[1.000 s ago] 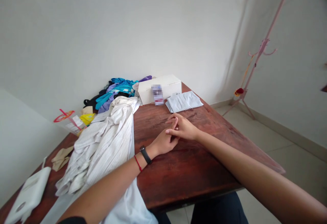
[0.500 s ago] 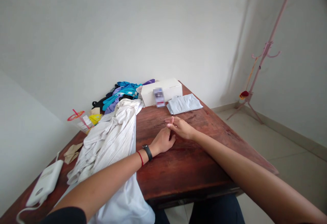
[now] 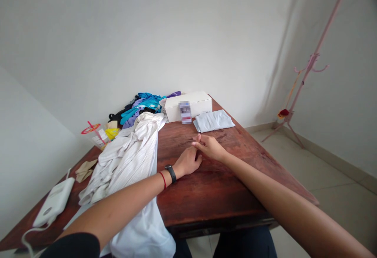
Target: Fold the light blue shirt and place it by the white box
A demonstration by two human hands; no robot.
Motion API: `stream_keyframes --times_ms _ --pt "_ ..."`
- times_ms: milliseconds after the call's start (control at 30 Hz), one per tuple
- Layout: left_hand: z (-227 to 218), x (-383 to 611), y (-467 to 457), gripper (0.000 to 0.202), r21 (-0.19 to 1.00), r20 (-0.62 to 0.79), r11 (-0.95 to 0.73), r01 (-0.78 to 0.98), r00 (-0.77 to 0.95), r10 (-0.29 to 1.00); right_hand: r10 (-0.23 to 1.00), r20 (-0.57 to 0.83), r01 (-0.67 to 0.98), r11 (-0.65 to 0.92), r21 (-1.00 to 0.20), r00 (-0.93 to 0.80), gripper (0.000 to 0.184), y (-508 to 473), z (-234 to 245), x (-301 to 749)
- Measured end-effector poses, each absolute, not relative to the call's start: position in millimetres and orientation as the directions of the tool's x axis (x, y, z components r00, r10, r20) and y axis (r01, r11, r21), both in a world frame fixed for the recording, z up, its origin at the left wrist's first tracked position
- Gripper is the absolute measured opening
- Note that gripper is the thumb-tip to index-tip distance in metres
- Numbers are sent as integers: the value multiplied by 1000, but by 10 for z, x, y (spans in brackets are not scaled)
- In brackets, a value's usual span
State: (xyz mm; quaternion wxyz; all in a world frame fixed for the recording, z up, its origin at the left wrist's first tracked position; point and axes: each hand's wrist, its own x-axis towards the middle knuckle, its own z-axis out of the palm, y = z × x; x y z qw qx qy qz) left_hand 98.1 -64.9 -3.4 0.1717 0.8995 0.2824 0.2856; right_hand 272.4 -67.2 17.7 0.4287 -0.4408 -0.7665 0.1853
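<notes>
My left hand rests over the middle of the wooden table, with a dark watch band and a red string at the wrist. Its thumb stands apart, and its fingertips are partly covered by my right hand. The right thumb and fingers close around the ends of the left fingers. Neither hand holds a separate object. Just beyond them lies a folded pale grey packet. Left of the left forearm, a striped white garment is spread out and hangs over the near table edge.
A white box stands at the back, a small blurred packet before it. Blue, purple and black clothes are heaped beside it. Leftward are a plastic cup, beige cloth and a cabled white power bank. A pink coat stand stands right.
The view has shifted slightly, so the background sits a little further right. The right fingers have curled in more around the left fingertips. Nothing on the table has been moved.
</notes>
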Motion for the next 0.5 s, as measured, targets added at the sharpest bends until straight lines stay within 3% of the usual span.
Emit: stream_keyframes --times_ms 167,267,433,500 --pt "-45 973 -644 60 460 405 -770 442 667 625 829 505 410 557 -722 -238 36 -667 156 2715" --pt "-53 972 -644 64 473 408 -763 440 658 633 831 505 378 556 -740 -234 37 -664 142 2708" --pt "-61 971 -648 72 491 421 -773 401 668 614 847 486 469 525 -710 -214 35 -647 158 2751" --pt "-65 962 -635 77 553 408 -741 382 651 640 851 501 508 506 -697 -159 36 -642 193 2788"
